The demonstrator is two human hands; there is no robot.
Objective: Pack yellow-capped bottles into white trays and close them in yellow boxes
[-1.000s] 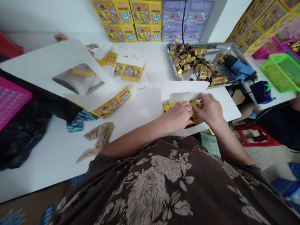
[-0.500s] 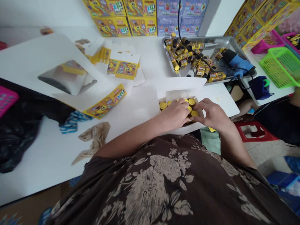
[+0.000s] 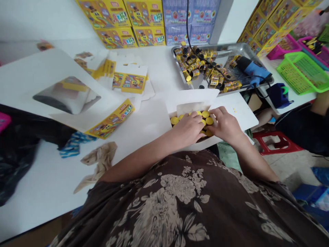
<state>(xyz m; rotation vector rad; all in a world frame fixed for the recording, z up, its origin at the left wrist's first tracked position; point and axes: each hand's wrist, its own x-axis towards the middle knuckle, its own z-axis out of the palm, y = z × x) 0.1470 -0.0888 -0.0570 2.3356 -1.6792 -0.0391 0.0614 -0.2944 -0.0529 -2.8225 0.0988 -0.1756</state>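
Right hand (image 3: 224, 125) drawn back toward the white carton's (image 3: 191, 99) 3 o'clock edge, left hand (image 3: 187, 129) alongside. Fingers (image 3: 217, 115) spread over light, slick yellow-capped tubes (image 3: 205, 114), any grip unclear; best pinched by the caps.

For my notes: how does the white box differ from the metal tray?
The white box is matt card, the metal tray shiny. The box's yellow-topped tubes stand packed; the tray's tubes lie loose on their sides. The left hand and right hand work at the box, not the tray. Both hold tubes.
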